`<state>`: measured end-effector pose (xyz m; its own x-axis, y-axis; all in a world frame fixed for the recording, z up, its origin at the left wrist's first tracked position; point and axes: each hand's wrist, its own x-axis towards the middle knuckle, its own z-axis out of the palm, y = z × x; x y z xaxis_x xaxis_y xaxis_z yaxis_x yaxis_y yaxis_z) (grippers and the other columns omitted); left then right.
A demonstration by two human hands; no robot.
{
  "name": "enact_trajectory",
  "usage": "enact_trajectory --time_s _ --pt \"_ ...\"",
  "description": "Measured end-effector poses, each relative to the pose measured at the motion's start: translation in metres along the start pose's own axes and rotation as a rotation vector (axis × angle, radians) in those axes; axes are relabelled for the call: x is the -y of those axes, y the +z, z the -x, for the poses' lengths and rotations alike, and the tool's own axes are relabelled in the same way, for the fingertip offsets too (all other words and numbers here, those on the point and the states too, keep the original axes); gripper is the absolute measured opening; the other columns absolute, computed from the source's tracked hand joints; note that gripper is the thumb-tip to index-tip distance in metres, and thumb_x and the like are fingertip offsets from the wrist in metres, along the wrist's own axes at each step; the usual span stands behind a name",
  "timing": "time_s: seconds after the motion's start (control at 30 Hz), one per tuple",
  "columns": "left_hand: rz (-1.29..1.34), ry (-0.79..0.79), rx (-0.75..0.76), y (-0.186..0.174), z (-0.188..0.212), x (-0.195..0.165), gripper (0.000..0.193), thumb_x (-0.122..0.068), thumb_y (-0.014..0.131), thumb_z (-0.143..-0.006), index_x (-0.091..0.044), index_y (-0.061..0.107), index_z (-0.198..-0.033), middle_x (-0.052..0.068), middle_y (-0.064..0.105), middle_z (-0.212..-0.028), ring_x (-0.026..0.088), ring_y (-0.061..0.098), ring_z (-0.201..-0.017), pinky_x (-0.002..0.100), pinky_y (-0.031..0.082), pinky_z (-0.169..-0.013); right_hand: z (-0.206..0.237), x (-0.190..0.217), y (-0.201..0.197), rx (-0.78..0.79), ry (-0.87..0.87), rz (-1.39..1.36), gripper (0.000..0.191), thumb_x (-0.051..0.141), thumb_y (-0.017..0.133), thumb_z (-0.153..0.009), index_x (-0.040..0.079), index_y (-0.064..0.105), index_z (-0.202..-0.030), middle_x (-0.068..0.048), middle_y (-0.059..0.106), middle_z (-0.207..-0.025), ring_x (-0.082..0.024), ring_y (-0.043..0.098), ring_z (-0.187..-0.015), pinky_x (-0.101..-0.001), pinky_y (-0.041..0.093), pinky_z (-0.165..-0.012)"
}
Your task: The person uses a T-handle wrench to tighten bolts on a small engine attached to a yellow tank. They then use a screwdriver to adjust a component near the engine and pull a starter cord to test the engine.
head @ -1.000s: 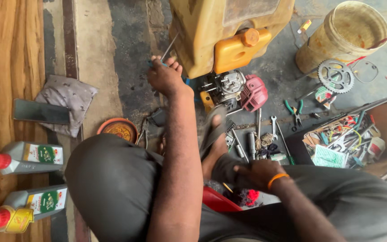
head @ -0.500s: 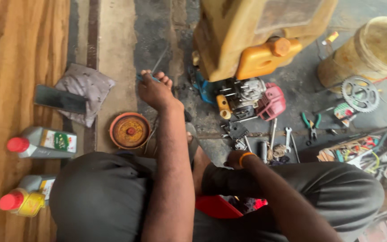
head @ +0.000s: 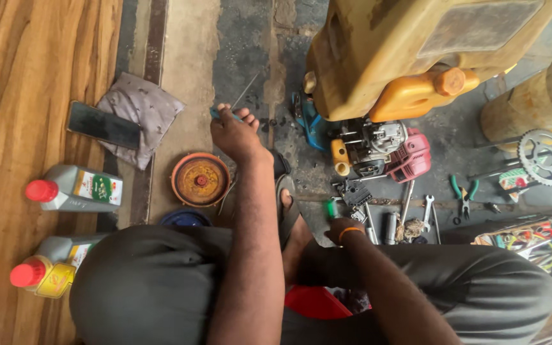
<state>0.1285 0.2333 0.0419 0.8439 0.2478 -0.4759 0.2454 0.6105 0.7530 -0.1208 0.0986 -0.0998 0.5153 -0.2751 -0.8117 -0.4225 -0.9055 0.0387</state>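
Change since earlier frame: left hand (head: 236, 133) is lying nearer the round orange dish than half a second ago, its screwdriver shaft angled up and right; right hand has dropped low between the knees.
Left hand: fingers are curling shut around the blue handle of a long thin screwdriver (head: 241, 102), whose shaft is pointing away over the dark concrete floor (head: 247, 51).
Right hand: right hand (head: 342, 228), wearing an orange wristband, is closing on a small green-handled tool (head: 331, 209); the fingers are partly hidden, so the grip is a judgement.
Nearest work: small engine (head: 378, 150) with red housing is sitting under a yellow tank (head: 410, 51), loose sockets and spanners (head: 410, 211) lying just before it.
Step in hand: judged, tools are being gathered; neither tip is touching the engine.
Next move calls for: carrying the screwdriver tip rightward to the engine, well apart from it now.
Left surroundings: orange dish (head: 200, 179) is resting just beside the forearm; grey cloth (head: 140, 115) with a dark phone (head: 103, 125) on it, and two grey oil bottles (head: 75, 189) with red caps, are lying farther left.
Right surroundings: green pliers (head: 464, 195) and a sprocket (head: 545, 157) are lying near a yellow bucket (head: 538, 102).
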Motion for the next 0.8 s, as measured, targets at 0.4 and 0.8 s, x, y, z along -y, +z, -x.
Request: enact_trajectory --time_s 0.4,0.8 --pt "0.076 -0.034 0.102 0.033 0.009 0.006 0.030 -0.032 0.052 -0.103 -0.005 0.059 -0.112 0.006 0.064 -0.081 0.014 0.053 -0.067 0.028 0.044 -0.057 0.059 0.003 0.007 -0.030 -0.106 -0.045 0.073 0.057 0.019 -0.113 0.009 0.074 -0.122 -0.019 0.073 -0.117 -0.036 0.068 -0.117 -0.0482 0.050 -0.104" --pt "-0.009 0.192 0.180 0.066 0.016 -0.062 0.042 -0.030 0.047 -0.101 0.002 0.066 -0.122 0.017 0.080 -0.109 0.020 0.074 -0.085 0.033 0.057 -0.076 0.060 0.004 0.010 -0.010 -0.389 0.153 0.053 0.029 0.022 -0.110 0.026 0.025 -0.163 -0.021 0.068 -0.126 -0.040 0.067 -0.117 -0.0501 0.053 -0.098"
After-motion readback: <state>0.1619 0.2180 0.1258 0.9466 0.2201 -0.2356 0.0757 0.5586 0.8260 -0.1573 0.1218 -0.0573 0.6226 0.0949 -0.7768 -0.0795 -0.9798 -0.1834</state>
